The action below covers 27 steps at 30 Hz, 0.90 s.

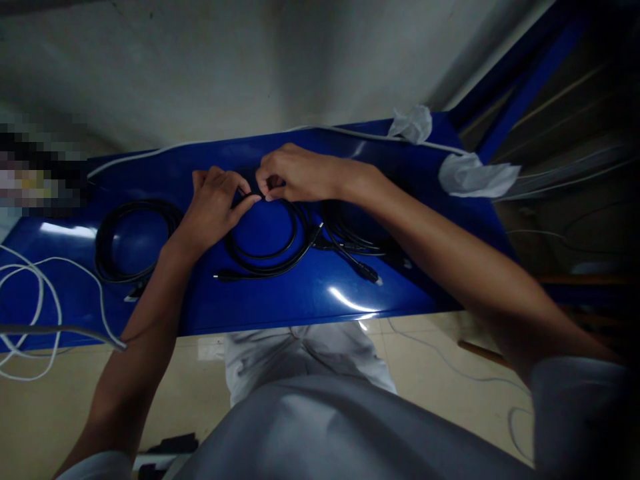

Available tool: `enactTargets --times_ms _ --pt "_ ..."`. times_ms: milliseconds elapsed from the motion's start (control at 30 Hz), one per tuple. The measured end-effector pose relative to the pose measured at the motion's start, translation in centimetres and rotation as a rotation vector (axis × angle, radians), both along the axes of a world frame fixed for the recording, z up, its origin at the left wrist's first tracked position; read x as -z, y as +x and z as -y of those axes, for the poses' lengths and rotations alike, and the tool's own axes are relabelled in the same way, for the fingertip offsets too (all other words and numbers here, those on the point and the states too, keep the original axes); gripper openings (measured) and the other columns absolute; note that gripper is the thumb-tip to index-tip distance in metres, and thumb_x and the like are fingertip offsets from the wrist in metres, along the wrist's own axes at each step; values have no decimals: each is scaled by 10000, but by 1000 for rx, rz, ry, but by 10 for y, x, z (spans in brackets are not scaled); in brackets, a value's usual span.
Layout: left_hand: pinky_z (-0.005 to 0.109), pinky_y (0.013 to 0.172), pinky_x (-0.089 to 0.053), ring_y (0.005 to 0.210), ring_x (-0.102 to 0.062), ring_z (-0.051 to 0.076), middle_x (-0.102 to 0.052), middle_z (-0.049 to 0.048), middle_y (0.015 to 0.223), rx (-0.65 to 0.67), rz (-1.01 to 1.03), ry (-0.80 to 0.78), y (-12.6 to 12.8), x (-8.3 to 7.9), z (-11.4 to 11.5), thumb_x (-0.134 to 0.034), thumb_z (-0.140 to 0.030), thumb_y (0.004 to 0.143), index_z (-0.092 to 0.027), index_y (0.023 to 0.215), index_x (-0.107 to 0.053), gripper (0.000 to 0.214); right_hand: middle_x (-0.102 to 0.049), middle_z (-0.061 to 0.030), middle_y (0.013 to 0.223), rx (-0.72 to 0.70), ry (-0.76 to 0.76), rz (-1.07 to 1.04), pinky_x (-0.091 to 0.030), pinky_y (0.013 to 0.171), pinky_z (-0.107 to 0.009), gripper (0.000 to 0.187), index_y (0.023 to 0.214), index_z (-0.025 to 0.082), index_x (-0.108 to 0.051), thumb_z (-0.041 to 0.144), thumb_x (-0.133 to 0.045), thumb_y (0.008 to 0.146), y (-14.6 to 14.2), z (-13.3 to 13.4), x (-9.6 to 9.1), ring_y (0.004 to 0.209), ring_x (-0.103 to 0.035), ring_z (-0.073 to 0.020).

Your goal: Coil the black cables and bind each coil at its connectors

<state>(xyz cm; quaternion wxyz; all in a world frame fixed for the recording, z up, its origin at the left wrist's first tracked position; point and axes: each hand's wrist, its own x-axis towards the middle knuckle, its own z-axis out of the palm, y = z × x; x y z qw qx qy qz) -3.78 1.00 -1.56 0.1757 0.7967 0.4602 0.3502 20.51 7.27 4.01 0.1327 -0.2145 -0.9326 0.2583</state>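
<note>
A coiled black cable with metal-tipped plugs lies on the blue table in front of me. At the far side of its loop, my left hand pinches the coil between thumb and fingers. My right hand is closed at the same spot, fingertips almost meeting the left ones. Whether a small tie sits between the fingertips is too dark to tell. One plug of this cable points left near the table's front; another lies at the coil's right side.
Another black cable coil lies to the left, partly behind my left forearm. More black cables lie on the right under my right arm. White cable loops hang over the left front edge. Crumpled white wrapping sits at the back right.
</note>
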Motion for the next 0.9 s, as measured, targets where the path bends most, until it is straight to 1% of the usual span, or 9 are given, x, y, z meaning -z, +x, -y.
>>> enactTargets --times_ms 133,267,333,433,500,567,700,767,900 --pt "585 1146 -397 1220 -651 372 -712 44 913 3 -31 6 -1 -3 1 -803 -622 923 -277 963 -656 377 -760 22 888 -18 -39 -20 -481 868 -297 159 865 244 -775 87 -752 867 1 0 2 877 -658 -180" --pt "576 1138 -413 1257 -642 338 -705 26 878 12 23 -10 -1 -9 1 -744 -610 979 -267 1003 -648 357 -752 33 882 -7 -126 -74 -462 822 -279 165 860 237 -766 72 -764 868 1 0 1 882 -667 -173" --pt "562 1129 -425 1258 -645 335 -711 24 885 11 54 -15 0 -11 1 -758 -601 972 -263 1014 -648 358 -740 41 838 4 -149 -76 -452 793 -271 176 845 227 -764 52 -767 870 1 2 -2 848 -669 -161" --pt "543 1120 -441 1244 -657 354 -726 36 921 1 66 -14 1 -11 2 -834 -579 910 -271 1017 -662 368 -737 47 794 14 -175 -80 -455 769 -257 216 817 204 -761 -7 -755 862 1 4 -6 802 -681 -135" --pt "541 1116 -451 1223 -666 367 -735 48 947 -13 64 -17 2 -10 3 -862 -562 884 -278 1017 -671 366 -756 47 795 13 -272 -114 -479 760 -237 264 809 191 -754 -67 -718 851 1 3 -5 803 -706 -120" --pt "536 1110 -467 1197 -677 362 -741 58 984 -10 54 -28 2 -9 3 -856 -539 893 -285 1018 -683 332 -779 42 801 14 -428 -168 -511 739 -222 301 810 181 -744 -113 -682 838 1 0 -1 796 -728 -113" --pt "532 1100 -495 1208 -679 352 -752 73 1114 29 55 -17 6 -11 6 -822 -490 924 -313 1011 -705 229 -805 20 804 13 -681 -285 -582 731 -233 267 848 182 -752 -81 -711 848 1 -5 12 765 -760 -130" --pt "544 1106 -500 1243 -671 360 -752 76 1154 33 78 -16 9 -13 9 -834 -466 909 -316 1024 -709 227 -807 18 789 44 -755 -312 -620 762 -244 215 856 197 -768 -17 -785 841 1 -5 16 778 -777 -145" --pt "552 1123 -496 1254 -670 366 -749 68 1162 39 78 -27 14 -17 12 -862 -447 877 -324 1019 -716 238 -808 13 782 176 -814 -301 -655 776 -250 223 799 210 -780 82 -947 726 -1 -2 18 802 -794 -169"
